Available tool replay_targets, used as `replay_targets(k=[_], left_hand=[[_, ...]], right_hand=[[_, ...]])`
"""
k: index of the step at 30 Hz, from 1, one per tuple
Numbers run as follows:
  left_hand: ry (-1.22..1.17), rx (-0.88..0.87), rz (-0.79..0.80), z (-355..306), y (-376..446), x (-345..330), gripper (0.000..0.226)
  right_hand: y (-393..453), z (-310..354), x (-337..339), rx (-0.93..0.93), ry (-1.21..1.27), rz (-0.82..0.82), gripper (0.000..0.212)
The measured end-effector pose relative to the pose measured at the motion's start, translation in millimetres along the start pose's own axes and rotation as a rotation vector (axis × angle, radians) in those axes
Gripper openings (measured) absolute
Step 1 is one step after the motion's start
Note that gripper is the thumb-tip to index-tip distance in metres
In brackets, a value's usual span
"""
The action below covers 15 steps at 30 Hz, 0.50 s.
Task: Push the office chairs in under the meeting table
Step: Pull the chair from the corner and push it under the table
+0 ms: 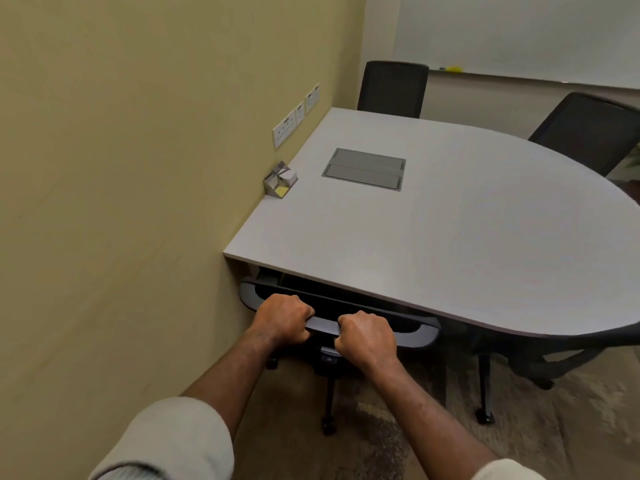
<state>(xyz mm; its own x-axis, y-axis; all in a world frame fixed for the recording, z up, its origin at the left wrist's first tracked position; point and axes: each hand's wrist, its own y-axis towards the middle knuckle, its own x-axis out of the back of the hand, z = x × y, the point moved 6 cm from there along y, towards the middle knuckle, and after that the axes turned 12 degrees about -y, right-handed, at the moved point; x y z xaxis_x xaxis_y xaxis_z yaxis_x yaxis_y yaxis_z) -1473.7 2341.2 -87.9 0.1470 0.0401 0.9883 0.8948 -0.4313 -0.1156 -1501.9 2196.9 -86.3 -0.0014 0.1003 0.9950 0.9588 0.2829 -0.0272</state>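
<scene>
A grey office chair (420, 336) stands at the near edge of the pale meeting table (467, 237), its backrest top close against the tabletop's edge and its seat hidden underneath. My left hand (284, 318) and my right hand (369, 337) both grip the top rail of that backrest, side by side. Another black chair (393, 88) stands at the far end of the table. A third (588, 131) stands at the far right. Part of a further chair (554, 351) shows at the right near edge, tucked partly under the rounded tabletop.
A yellow wall (121, 202) runs along the table's left side, close to the chair I hold. A small note holder (280, 181) and a cable hatch (363, 169) sit on the table. Wall sockets (287, 128) and a whiteboard (519, 32) are behind. Carpet (398, 431) lies below.
</scene>
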Motion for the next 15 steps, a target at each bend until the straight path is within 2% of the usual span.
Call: replay_targets(k=[6, 15], left_hand=[[-0.011, -0.026, -0.002, 32.6, 25.8, 4.8, 0.017], [-0.05, -0.071, -0.025, 70.3, 69.3, 4.9, 0.014]], right_hand=[[34.2, 10.0, 1.5, -0.045, -0.018, 0.013, 0.006], [81.6, 11.9, 6.0, -0.088, -0.029, 0.014, 0.009]])
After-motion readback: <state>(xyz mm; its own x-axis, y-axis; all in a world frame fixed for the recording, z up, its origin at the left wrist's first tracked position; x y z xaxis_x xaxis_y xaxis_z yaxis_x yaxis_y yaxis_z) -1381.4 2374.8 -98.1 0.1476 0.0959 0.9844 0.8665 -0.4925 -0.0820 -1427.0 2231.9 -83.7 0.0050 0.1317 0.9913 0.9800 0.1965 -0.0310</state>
